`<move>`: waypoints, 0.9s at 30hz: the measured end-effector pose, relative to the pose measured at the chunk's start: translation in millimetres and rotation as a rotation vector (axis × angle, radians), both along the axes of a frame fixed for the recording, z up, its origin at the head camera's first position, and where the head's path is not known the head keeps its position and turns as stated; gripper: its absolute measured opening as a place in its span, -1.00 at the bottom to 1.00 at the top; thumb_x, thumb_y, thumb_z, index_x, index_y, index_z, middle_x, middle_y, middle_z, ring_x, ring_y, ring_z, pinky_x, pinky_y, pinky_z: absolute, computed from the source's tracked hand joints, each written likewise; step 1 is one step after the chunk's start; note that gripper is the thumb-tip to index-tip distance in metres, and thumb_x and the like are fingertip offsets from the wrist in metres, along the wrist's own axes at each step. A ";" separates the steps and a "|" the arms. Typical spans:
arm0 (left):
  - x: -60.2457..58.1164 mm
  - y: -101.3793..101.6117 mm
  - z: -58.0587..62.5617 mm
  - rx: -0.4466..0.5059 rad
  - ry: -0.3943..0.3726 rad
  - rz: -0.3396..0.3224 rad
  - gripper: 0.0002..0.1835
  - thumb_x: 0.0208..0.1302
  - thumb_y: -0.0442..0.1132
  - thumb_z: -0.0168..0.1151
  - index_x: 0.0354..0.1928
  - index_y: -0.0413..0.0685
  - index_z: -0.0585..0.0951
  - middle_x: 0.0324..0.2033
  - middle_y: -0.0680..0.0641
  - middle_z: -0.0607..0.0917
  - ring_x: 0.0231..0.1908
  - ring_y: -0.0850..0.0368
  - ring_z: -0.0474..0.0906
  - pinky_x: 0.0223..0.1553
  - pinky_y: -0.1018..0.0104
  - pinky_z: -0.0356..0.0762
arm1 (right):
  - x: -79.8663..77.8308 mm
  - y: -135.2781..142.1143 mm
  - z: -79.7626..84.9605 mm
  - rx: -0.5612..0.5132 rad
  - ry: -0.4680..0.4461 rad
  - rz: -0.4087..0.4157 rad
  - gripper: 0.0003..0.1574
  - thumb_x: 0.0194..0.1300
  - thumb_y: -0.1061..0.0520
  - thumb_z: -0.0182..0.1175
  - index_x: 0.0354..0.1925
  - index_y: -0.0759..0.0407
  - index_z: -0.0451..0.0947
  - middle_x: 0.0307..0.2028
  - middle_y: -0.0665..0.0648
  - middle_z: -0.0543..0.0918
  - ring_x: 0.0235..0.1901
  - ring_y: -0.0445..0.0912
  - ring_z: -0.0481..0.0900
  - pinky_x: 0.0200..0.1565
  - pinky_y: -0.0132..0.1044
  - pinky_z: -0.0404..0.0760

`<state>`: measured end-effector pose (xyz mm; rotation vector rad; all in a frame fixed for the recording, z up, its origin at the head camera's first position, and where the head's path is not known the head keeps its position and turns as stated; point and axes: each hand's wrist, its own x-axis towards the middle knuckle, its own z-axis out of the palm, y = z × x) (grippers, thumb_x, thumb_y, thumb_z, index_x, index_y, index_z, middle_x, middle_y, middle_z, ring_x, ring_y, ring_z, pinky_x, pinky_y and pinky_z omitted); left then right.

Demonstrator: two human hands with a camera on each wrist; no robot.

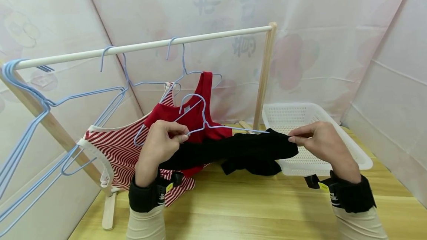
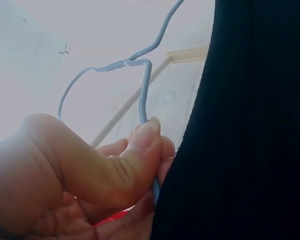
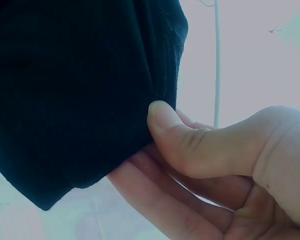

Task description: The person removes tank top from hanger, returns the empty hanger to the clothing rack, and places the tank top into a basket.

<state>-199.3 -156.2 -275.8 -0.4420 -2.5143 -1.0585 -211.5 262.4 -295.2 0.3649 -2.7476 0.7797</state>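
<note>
A blue wire hanger is held by my left hand, which pinches its left arm between thumb and fingertips. The hanger's hook points up, and the tip of its right arm reaches the black garment. My right hand pinches the right end of that garment, thumb on top, as the right wrist view shows the black cloth close up. In the left wrist view the hanger wire runs down under my thumb beside the cloth. The garment stretches between both hands, and part of it hangs lower in the middle.
Behind, a rack with a white rail carries a red tank top and a red-and-white striped top on hangers. Several bare blue hangers hang at its left end. A white perforated basket stands right on the wooden table.
</note>
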 end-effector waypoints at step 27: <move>0.8 -10.9 2.2 0.022 -0.021 0.052 -0.93 0.23 -0.47 0.40 -0.34 -0.20 0.80 -0.37 -0.14 0.76 -0.46 0.07 0.43 -0.47 0.35 0.42 | 0.8 12.1 2.3 -0.039 -0.117 -0.005 -0.72 0.31 0.06 0.43 -0.08 0.19 0.82 -0.26 0.14 0.86 -0.43 -0.26 0.73 -0.34 -0.42 0.59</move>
